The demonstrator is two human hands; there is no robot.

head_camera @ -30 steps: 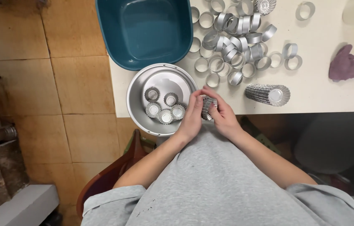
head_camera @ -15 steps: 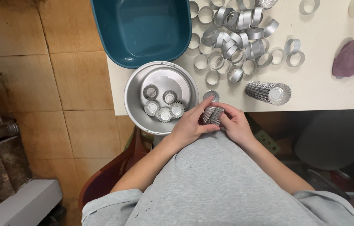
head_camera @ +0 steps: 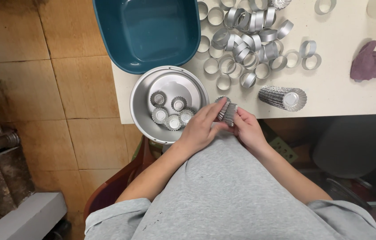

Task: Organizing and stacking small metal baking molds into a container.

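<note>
A: What are the hands doing?

B: The left hand (head_camera: 199, 129) and right hand (head_camera: 246, 130) pinch a short stack of fluted silver metal tart moulds (head_camera: 226, 111) between them, now lifted over the white table's (head_camera: 330, 95) edge rather than low by the lap.

A: And nearby?

B: Just left, the round steel bowl (head_camera: 143, 109) holds five separated moulds (head_camera: 170, 113); a longer nested stack (head_camera: 282, 98) lies right.

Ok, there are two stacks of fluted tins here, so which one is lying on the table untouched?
The long stack of fluted tins lying on its side on the white table, right of the hands. The short stack is held between both hands at the table edge.
</note>
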